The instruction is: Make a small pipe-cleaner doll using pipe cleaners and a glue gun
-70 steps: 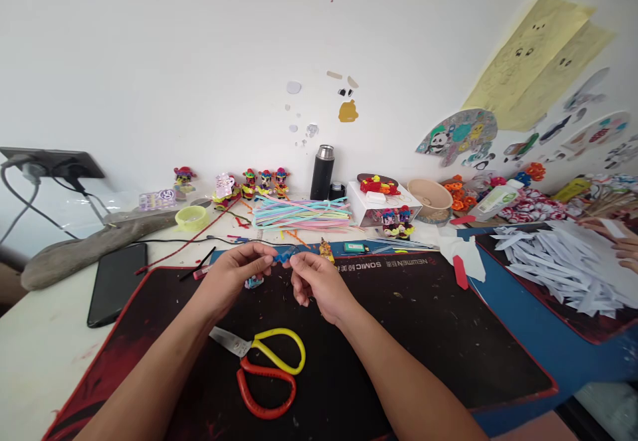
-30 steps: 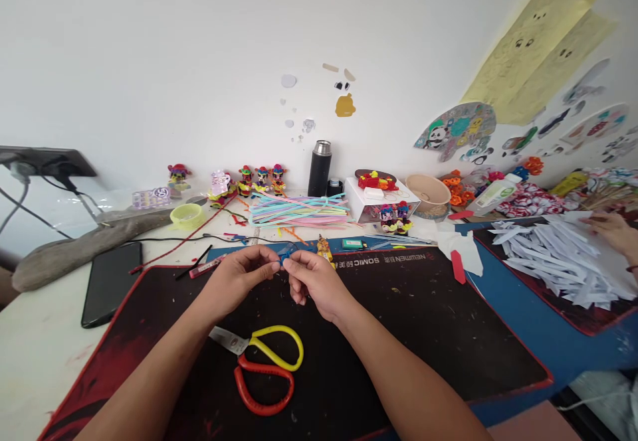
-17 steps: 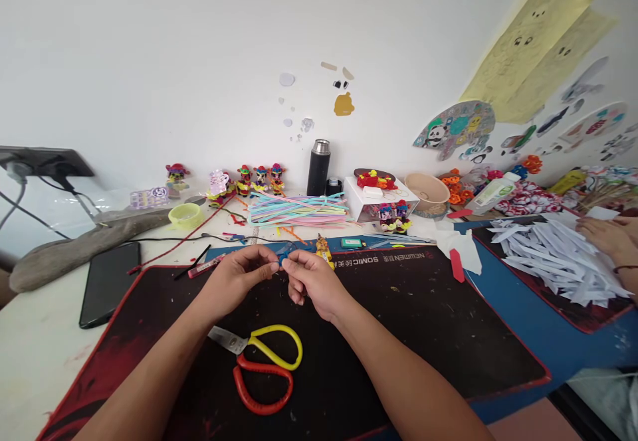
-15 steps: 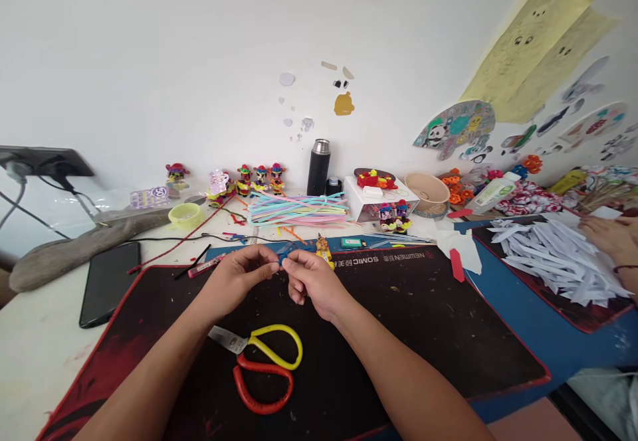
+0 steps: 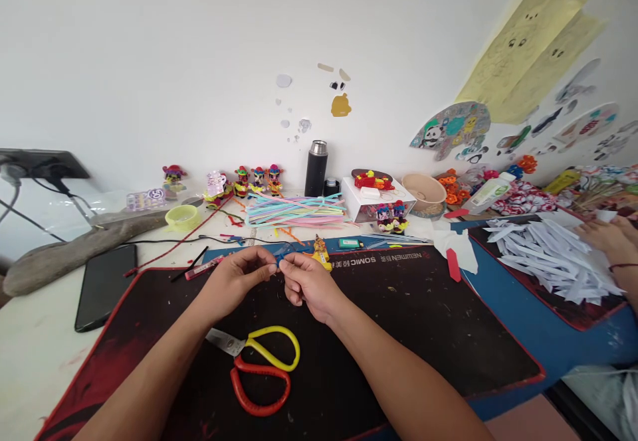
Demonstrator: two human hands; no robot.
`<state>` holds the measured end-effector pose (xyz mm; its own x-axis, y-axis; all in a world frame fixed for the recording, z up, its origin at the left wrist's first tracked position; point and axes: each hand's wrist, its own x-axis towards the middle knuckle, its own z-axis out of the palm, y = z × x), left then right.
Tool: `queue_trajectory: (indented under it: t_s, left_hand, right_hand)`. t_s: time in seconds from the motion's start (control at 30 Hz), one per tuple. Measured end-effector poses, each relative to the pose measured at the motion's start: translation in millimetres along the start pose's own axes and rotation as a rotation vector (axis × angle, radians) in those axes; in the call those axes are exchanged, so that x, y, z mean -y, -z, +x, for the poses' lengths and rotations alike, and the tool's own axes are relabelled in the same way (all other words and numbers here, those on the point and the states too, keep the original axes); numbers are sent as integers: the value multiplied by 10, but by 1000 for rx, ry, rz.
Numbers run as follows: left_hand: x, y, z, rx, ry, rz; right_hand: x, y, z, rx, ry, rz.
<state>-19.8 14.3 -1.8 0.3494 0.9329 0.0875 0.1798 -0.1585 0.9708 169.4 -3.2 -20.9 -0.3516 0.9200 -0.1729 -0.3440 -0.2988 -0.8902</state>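
Observation:
A small twisted blue piece of pipe cleaner (image 5: 282, 253) is held above the mat between my two hands, partly hidden by the fingertips. My left hand (image 5: 248, 272) pinches its left side with thumb and forefinger. From the right, my right hand (image 5: 313, 284) pinches the same piece, its other fingers curled under. Below the hands lie scissors (image 5: 240, 345) with one yellow and one red handle, blades pointing left under my left forearm. A small yellow figure (image 5: 320, 252) lies just behind my right hand.
A dark mat (image 5: 409, 335) covers the desk front. Behind it are pastel pipe cleaners (image 5: 294, 210), a black flask (image 5: 316, 169), a white box (image 5: 356, 203) and several small figures (image 5: 258, 180). A phone (image 5: 107, 285) lies left. At right, another person's hand (image 5: 608, 240) touches paper strips (image 5: 548, 258).
The camera view has shifted slightly, so the scene sits a little further left. Both hands keep their pinch on the blue piece, with only slight finger movement.

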Motion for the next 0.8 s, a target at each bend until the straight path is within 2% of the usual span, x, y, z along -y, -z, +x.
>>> queue_trajectory:
  t_s: [0.6,0.8]
  left_hand:
    - [5,11,-10,0,-9,-2]
    - [-29,-7,-4,-8,43,-45]
  right_hand:
    - [-21,0,-6,9,-23,35]
    - [-11,-17,-11,-5,-22,51]
